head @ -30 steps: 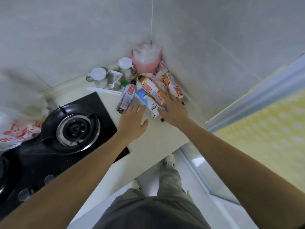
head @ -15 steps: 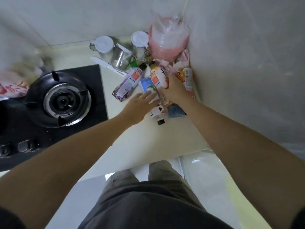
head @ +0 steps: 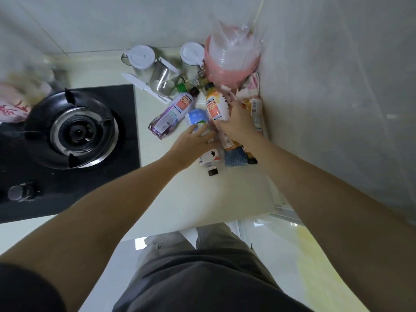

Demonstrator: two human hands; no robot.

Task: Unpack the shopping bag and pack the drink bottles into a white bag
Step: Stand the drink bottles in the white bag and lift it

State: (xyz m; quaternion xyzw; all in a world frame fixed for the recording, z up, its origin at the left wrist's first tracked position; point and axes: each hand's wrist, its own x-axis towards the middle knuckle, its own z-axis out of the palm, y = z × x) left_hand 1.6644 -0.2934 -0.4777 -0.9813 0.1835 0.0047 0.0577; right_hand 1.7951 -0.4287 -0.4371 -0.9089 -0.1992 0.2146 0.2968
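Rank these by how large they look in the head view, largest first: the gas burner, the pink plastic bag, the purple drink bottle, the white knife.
1. gas burner
2. pink plastic bag
3. purple drink bottle
4. white knife

The knife is nearly as long as the purple bottle but far thinner, so it comes last.

Bottles [head: 172,113] lie on the counter [head: 202,199], right of the burner [head: 77,131].
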